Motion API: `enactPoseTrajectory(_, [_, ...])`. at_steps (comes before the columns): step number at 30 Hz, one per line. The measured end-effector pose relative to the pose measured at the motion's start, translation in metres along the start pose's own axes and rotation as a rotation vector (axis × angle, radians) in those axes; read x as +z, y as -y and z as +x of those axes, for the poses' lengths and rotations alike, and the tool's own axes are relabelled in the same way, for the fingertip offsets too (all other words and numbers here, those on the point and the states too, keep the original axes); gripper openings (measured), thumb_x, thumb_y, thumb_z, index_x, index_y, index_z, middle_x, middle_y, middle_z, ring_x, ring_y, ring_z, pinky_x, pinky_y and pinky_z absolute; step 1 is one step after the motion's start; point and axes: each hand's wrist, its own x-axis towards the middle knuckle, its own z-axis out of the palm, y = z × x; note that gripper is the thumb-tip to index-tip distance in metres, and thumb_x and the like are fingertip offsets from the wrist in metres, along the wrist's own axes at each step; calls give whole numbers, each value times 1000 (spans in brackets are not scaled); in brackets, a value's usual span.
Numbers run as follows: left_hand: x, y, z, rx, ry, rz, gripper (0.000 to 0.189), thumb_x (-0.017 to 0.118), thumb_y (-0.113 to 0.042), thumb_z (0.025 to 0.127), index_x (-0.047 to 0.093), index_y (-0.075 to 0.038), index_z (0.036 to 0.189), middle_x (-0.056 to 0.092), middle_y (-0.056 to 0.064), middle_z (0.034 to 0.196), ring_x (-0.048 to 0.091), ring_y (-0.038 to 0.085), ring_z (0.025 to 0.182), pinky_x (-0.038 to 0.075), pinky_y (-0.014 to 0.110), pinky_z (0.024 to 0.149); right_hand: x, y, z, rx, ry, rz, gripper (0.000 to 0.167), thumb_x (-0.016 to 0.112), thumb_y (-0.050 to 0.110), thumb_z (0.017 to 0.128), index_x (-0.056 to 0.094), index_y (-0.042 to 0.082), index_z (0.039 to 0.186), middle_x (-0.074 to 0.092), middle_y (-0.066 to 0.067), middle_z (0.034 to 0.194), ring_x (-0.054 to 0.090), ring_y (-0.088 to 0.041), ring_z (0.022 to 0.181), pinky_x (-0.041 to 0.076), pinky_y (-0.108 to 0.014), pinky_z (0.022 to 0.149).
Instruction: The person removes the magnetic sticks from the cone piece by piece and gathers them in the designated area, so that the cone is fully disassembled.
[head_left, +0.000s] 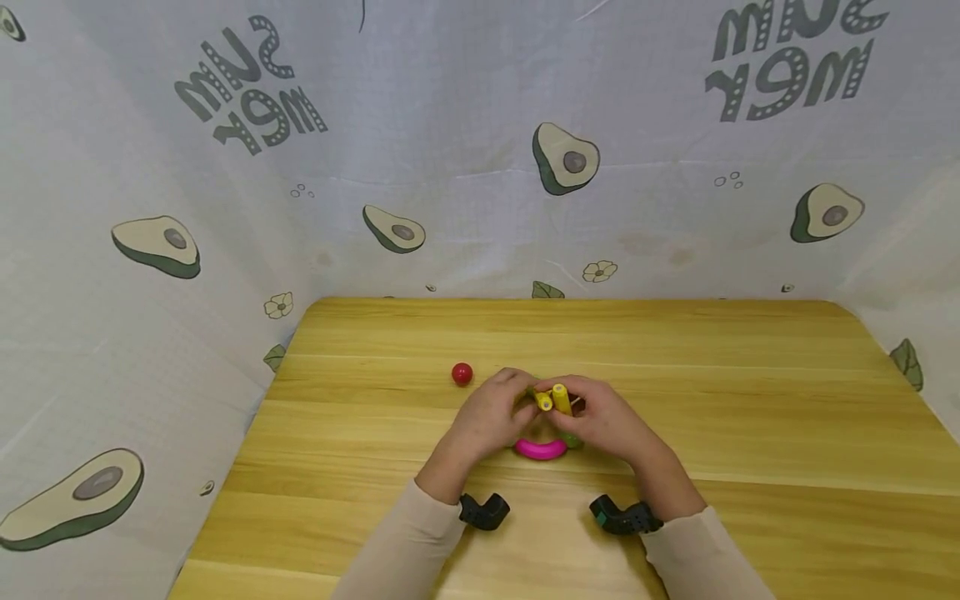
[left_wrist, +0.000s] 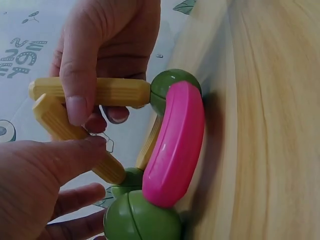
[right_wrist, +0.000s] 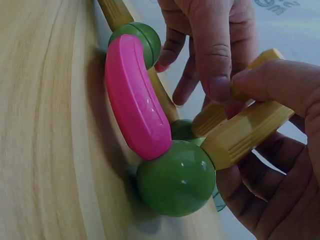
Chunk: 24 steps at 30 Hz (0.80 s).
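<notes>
The left hand (head_left: 487,412) is pinching a slanting yellow rod (left_wrist: 61,122) between thumb and fingers, while the right hand (head_left: 603,417), just beside it, is grasping an upright yellow rod (right_wrist: 245,132). The rods' top ends are sitting close together between the two hands; whether they are touching, I cannot tell. Below the right hand, its rod is rising from a glossy green ball (right_wrist: 176,178); the left hand's rod is leaning down to a rear green ball (right_wrist: 183,130), partly hidden. On the wearer's side of the hands, a pink curved piece (head_left: 540,450) is joining the glossy ball to a left green ball (right_wrist: 147,42), and a low yellow rod (right_wrist: 162,95) is running behind it. Beyond the left hand and farther left, a red ball (head_left: 462,373) is resting on the wooden table (head_left: 360,433). Well past both hands, an avocado-printed cloth (head_left: 480,167) is hanging.
</notes>
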Motion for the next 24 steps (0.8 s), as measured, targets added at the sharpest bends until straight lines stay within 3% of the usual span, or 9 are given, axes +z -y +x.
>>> enactPoseTrajectory(7, [-1,4,1,-47,1,-4,35,63,-33,102,65,-16,133,66,1,133,65,17,121,54,34,102,-7,2,-3,48,-44,-5,40,73,12,94,63,11,133,63,-4,93,50,-9,62,46,-23,54])
enactPoseTrajectory(10, [-2,5,2,-70,-4,-18,35,62,-36,103,64,-17,132,68,1,131,66,16,116,55,33,98,-13,1,-5,33,-82,6,41,71,8,95,61,8,134,61,-4,89,48,-9,61,43,-23,52])
enactPoseTrajectory(14, [-4,6,2,-77,-9,-23,34,60,-38,103,64,-18,131,69,-1,123,66,15,107,55,31,93,-22,0,-6,49,-148,-54,40,69,5,95,61,7,133,62,-4,88,54,-13,73,46,-23,59])
enactPoseTrajectory(18, [-5,7,1,-81,-8,-33,34,61,-38,103,65,-18,130,70,-2,121,65,15,105,55,31,92,-29,-1,-8,155,-204,-190,40,66,7,94,61,7,133,65,-5,92,59,-20,84,49,-26,69])
enactPoseTrajectory(24, [-6,8,2,-99,-10,-75,34,61,-37,103,65,-15,129,71,0,119,67,16,105,56,33,91,-35,-6,-7,330,-159,-326,46,66,9,90,60,2,135,68,-13,104,62,-28,95,54,-42,82])
